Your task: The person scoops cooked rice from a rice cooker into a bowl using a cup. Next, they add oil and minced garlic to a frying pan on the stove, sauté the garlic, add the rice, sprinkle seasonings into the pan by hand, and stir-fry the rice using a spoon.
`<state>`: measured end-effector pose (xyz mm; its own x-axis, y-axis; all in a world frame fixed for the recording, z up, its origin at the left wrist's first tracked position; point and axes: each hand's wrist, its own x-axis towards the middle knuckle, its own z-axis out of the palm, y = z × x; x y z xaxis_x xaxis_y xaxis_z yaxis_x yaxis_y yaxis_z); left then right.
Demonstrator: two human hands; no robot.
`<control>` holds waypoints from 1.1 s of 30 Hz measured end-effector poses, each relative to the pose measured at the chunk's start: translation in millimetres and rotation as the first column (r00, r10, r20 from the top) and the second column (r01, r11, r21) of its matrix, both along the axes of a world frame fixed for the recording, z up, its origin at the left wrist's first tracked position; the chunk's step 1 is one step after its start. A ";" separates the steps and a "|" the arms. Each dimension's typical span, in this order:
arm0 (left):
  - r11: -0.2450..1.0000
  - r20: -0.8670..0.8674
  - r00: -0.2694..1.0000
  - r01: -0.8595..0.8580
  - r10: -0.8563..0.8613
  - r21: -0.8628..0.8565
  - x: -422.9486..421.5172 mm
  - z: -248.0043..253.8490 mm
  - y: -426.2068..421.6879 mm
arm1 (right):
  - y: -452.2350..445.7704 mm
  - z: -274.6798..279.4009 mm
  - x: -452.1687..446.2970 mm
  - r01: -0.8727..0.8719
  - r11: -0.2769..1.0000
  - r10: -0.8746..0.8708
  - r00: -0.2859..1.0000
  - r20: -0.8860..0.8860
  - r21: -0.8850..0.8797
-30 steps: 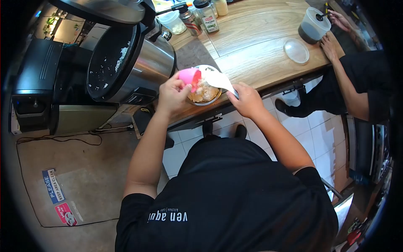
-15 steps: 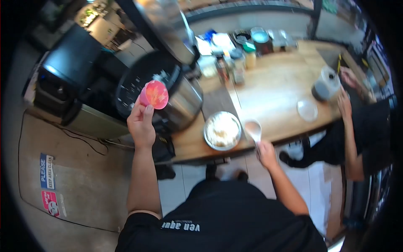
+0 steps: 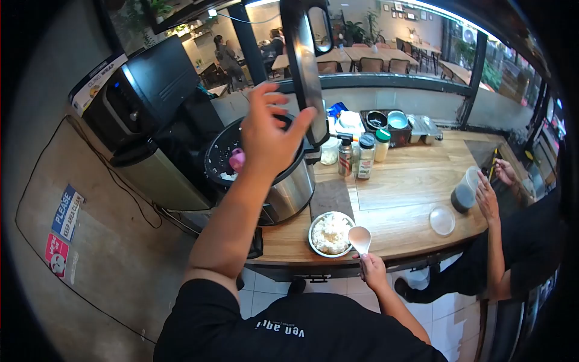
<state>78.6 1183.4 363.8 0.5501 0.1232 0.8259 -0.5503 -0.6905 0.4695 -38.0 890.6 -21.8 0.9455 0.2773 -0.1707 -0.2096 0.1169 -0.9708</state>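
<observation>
My left hand (image 3: 271, 133) is raised over the rice cooker (image 3: 289, 196), fingers apart and holding nothing. It is close to the upright lid (image 3: 306, 78); I cannot tell whether it touches it. Inside the cooker's black pot, a pink cup (image 3: 237, 159) lies among rice, part of the pot being hidden by my arm. My right hand (image 3: 373, 270) is closed on the handle of a pale serving spoon (image 3: 360, 237). The spoon's bowl is beside the rim of a round bowl (image 3: 313, 244) heaped with white rice (image 3: 332, 231), on the counter.
Several seasoning bottles (image 3: 365, 155) stand behind on the wooden counter (image 3: 401, 187), near small containers (image 3: 397, 120). At right, a co-worker's hands (image 3: 490, 196) are at a container of dark contents (image 3: 464, 192) and a yellow pen-like item. A clear lid (image 3: 442, 221) lies nearby. A black machine (image 3: 145, 84) is left.
My left hand has let go of the pink cup, which now lies in the cooker, and has risen toward the lid. The spoon is now closer to the rice bowl. The view has shifted upward.
</observation>
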 end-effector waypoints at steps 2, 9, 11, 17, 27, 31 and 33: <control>0.992 0.008 0.997 -0.078 0.078 0.103 4.0 21.5 -22.4 | 3.1 8.2 1.2 -0.011 1.000 0.011 1.000 -0.010 0.002; 0.985 0.130 0.979 -0.165 0.157 0.051 25.8 17.3 -28.2 | -6.9 24.9 -19.2 0.019 0.999 -0.021 0.998 -0.058 -0.038; 0.987 0.130 0.979 -0.161 0.156 0.027 22.3 15.2 -21.2 | -15.3 26.0 -25.5 0.003 0.998 -0.008 0.997 -0.074 -0.057; 0.912 0.069 0.923 -0.359 0.378 -0.198 0.2 -3.7 20.8 | -35.1 20.8 -36.0 0.050 0.998 -0.053 0.991 -0.121 -0.029; 0.750 -0.463 0.886 -0.310 0.005 -0.585 -61.4 -107.8 134.5 | -26.8 36.7 -19.1 0.000 0.992 -0.014 0.994 -0.109 -0.124; 0.886 -0.736 0.677 -0.340 -0.002 -0.315 -85.1 -134.9 154.1 | -6.6 38.9 -5.2 -0.058 0.993 0.051 0.997 -0.066 -0.105; 0.976 -0.889 0.424 -0.053 -0.171 -0.213 -101.4 -140.0 138.7 | 13.8 53.8 -4.0 0.031 0.999 -0.030 0.999 -0.044 0.026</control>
